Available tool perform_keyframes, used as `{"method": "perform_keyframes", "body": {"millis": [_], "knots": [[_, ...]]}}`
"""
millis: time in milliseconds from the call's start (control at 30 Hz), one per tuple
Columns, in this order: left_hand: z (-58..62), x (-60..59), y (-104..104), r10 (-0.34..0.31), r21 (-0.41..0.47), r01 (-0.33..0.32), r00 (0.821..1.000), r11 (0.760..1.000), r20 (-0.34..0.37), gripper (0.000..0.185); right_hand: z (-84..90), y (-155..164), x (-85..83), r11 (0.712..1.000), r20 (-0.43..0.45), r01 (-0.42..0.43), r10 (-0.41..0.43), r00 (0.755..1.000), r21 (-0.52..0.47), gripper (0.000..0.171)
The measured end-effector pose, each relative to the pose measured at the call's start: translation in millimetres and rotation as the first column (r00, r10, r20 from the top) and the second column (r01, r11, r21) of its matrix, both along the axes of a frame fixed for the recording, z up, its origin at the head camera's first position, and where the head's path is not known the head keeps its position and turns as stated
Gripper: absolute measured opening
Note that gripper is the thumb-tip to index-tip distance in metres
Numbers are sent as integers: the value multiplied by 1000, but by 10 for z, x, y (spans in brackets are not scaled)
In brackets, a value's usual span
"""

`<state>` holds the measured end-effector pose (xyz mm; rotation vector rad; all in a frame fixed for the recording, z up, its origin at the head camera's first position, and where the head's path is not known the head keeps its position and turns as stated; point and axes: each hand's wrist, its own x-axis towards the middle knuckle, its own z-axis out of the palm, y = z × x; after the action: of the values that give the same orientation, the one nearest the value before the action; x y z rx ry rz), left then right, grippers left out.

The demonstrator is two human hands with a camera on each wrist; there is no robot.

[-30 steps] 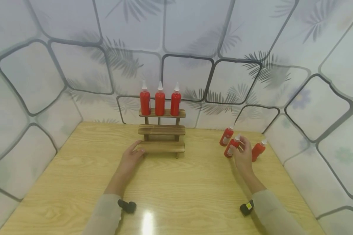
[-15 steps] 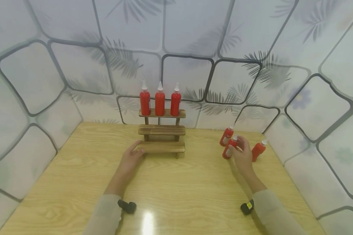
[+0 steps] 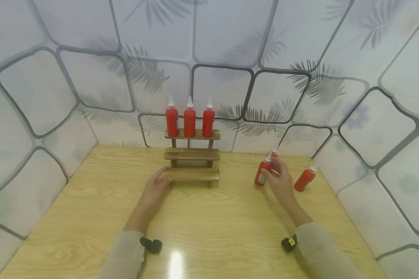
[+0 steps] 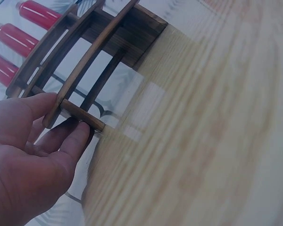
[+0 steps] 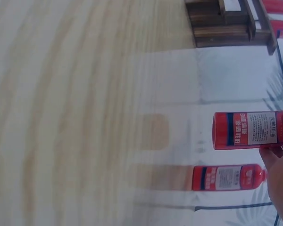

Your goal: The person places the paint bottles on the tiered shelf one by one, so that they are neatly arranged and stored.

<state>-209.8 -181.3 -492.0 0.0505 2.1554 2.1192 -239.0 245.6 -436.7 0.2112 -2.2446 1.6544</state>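
Observation:
My right hand [image 3: 281, 180] grips a red squeeze bottle [image 3: 261, 174] with a white pointed nozzle. Its base hangs above the table in the right wrist view, where its label faces the camera. Just behind it stands a second red bottle [image 5: 228, 178], mostly covered in the head view. A third bottle [image 3: 304, 180] is to the right of that hand. My left hand [image 3: 157, 186] pinches the left end of the lowest board of a three-step wooden rack [image 3: 192, 154], thumb on the board and fingers by its leg. Three more red bottles [image 3: 190, 122] line the rack's top step.
The wood-grain table [image 3: 209, 232] runs back to a wall [image 3: 223, 93] patterned with stone outlines and leaves. Side walls close in at left and right. A small black camera is strapped to each wrist.
My right hand has carried its bottle leftward, from between the two others to in front of the rear one. The left hand and rack stay in place.

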Motion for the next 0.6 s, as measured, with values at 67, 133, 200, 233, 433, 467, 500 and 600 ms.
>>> {"method": "perform_keyframes", "body": {"millis": [67,133,200,233,433,467,500,600], "knots": [[1,0,1,7,-3,-7,1000,1000,4,63,-34,-30,-57,1000,-10,-25,25,1000,-6,52],[2,1,2,11,-3,-11,1000,1000,7,63,-60,-70,-105,999,-17,-48,48,999,-12,53],[2,-1,5,17,2,-17,1000,1000,10,63,-60,-125,-138,998,-32,-65,65,997,-8,52],[0,-2,6,17,5,-17,1000,1000,12,63,-38,-161,-141,997,-38,-71,71,997,-2,53],[-13,-11,8,6,17,-6,1000,1000,10,64,264,-419,-63,992,-94,-128,129,987,24,51],[-12,-11,7,5,16,-5,1000,1000,8,64,306,-456,-60,991,-105,-131,134,985,29,51],[-10,-9,7,5,13,-5,1000,1000,5,64,342,-489,-63,990,-114,-134,137,984,30,51],[-5,-9,3,13,13,-13,1000,1000,8,64,392,-575,-121,991,-129,-131,132,983,16,51]]}}
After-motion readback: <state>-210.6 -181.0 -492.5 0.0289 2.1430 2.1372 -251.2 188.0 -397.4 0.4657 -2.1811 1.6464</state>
